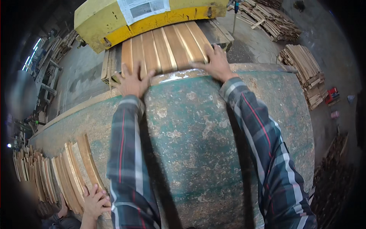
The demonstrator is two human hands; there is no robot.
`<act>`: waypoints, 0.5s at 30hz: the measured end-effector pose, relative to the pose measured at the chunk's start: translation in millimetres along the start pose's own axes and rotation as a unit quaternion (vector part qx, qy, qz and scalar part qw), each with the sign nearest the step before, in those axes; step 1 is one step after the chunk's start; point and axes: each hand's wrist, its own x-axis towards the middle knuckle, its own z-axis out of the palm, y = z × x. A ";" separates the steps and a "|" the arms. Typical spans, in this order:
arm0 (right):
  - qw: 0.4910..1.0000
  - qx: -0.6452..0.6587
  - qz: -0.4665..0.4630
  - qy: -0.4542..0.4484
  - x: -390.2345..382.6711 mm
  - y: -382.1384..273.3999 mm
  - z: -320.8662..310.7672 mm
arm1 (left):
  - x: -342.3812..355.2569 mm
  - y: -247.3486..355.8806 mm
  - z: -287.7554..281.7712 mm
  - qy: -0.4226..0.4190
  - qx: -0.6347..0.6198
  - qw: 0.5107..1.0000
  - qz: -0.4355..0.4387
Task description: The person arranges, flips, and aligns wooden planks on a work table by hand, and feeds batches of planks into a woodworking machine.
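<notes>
Both of the person's hands lie flat on a row of wooden slats (167, 47) set side by side on a worn green tabletop (198, 129). The left hand (132, 82) has its grip spread wide, the fingers fanned out and pressing on the near ends of the slats at the left side of the row. The right hand (217, 63) is likewise open, its palm and fingers resting on the slats at the right side of the row; it pinches nothing. The slats run away from the person, so that their near ends sit under the fingertips and their far ends reach beneath a yellow machine housing (114, 19), which bears a white printed sheet (143, 9). Both forearms wear plaid sleeves and come up from the lower edge.

At the lower left, another person's hand (93, 202) rests against a fanned stack of slats (72, 175) leaning at the edge of the tabletop, well apart from the row under the two hands. Further piles of slats (305, 72) lie on the floor to the right, and another heap (267, 17) lies beyond the machine at the upper right.
</notes>
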 end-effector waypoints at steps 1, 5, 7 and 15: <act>0.998 0.025 0.052 0.003 7.8 -9.9 2.7 | 10.2 -8.4 -3.4 0.004 0.006 1.000 -0.008; 0.959 0.280 0.036 -0.009 -61.0 -63.0 16.8 | -48.2 -66.8 -23.0 0.144 0.069 0.987 -0.033; 0.960 0.278 0.013 0.016 -147.8 -72.0 1.8 | -132.9 -72.8 -26.9 0.137 -0.001 0.991 0.003; 0.970 0.227 -0.081 -0.026 -402.8 -129.3 -85.1 | -426.7 -105.9 -147.9 0.004 -0.055 0.998 -0.010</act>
